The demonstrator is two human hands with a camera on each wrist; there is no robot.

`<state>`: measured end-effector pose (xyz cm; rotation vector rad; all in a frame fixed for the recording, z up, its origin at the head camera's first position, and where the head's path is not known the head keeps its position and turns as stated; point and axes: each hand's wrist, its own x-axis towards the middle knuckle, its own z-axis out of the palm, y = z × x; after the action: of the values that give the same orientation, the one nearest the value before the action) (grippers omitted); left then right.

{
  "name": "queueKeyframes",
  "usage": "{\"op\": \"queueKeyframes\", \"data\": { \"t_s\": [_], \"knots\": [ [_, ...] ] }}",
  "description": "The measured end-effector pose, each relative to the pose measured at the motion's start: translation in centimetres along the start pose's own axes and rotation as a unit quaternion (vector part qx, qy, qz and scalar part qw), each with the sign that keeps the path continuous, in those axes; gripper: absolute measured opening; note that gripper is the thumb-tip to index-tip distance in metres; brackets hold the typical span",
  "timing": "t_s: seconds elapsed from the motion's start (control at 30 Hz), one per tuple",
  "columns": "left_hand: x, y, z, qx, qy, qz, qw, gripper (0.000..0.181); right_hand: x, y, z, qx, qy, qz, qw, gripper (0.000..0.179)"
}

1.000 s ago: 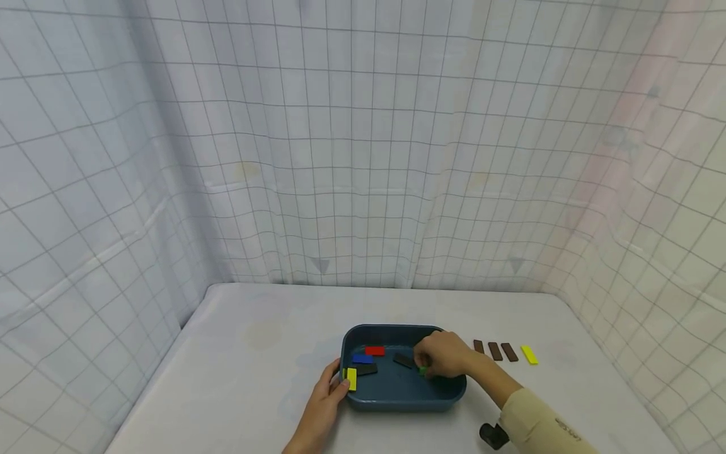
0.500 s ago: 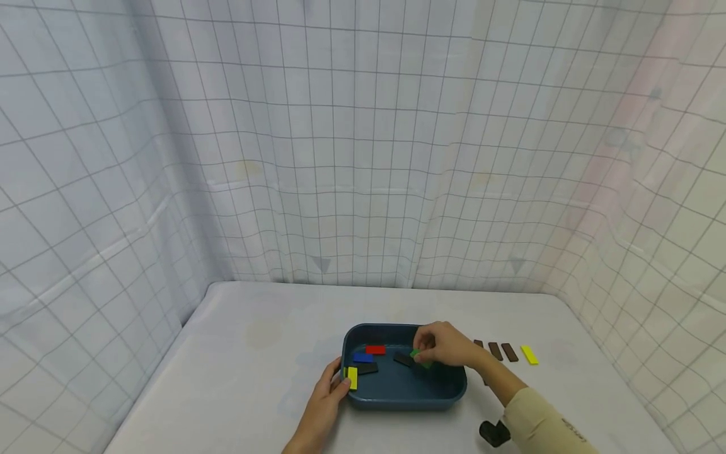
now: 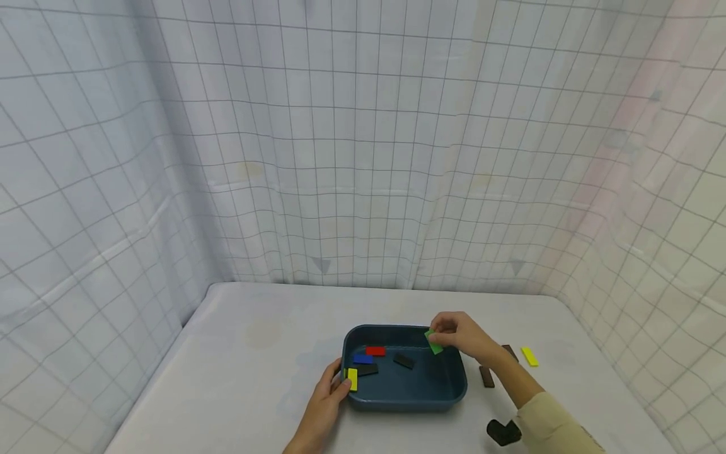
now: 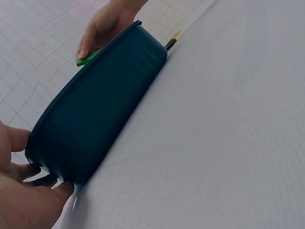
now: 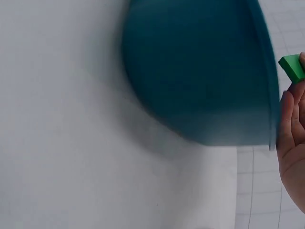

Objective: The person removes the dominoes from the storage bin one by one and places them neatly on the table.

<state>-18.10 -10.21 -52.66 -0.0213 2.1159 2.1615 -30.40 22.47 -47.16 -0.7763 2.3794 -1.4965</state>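
Observation:
My left hand [image 3: 319,407] grips the left side of a dark blue-green plastic bin [image 3: 405,405], thumb at the rim and fingers against the outer wall. Between the thumb and fingers of my right hand [image 3: 464,335] a green block [image 3: 435,343] is pinched, held over the bin's far right corner. Inside the bin lie a red block [image 3: 375,350], a blue block [image 3: 363,359] and two black blocks, one at the left [image 3: 367,369] and one near the middle [image 3: 404,361]. A yellow block [image 3: 353,379] stands against the left wall by my left thumb.
Right of the bin, dark brown blocks [image 3: 486,377] and a yellow block [image 3: 530,357] lie on the white table [image 3: 227,378]; my right arm hides part of that area. A black object [image 3: 503,432] sits near the right sleeve. Checked curtains [image 3: 351,157] surround the table.
My right hand has lifted the green block from the bin floor and carried it up and to the right, towards the far right rim. The left hand and the bin have stayed put.

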Motion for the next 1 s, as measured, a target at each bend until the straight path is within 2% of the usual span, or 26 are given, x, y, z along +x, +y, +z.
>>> {"op": "queueKeyframes", "data": {
  "t_s": [0.27,0.5,0.83,1.0],
  "knots": [
    [-0.2,0.0,0.1,0.005,0.001,-0.009,0.9999,0.059,-2.8,0.3,-2.9,-0.005,0.033,0.024,0.9991,0.021],
    [0.1,0.1,0.0,0.004,0.012,-0.025,0.9996,0.06,-5.1,1.6,-4.6,-0.017,0.055,0.07,0.9959,0.024],
    [0.0,0.2,0.0,-0.002,0.012,-0.014,0.9998,0.059,-8.3,3.4,-6.3,-0.011,0.042,0.089,0.9951,0.025],
    [0.1,0.2,-0.1,0.0,0.01,-0.007,0.9999,0.059,-9.5,4.9,-6.9,0.004,0.054,0.107,0.9927,0.025]
  ]
}}
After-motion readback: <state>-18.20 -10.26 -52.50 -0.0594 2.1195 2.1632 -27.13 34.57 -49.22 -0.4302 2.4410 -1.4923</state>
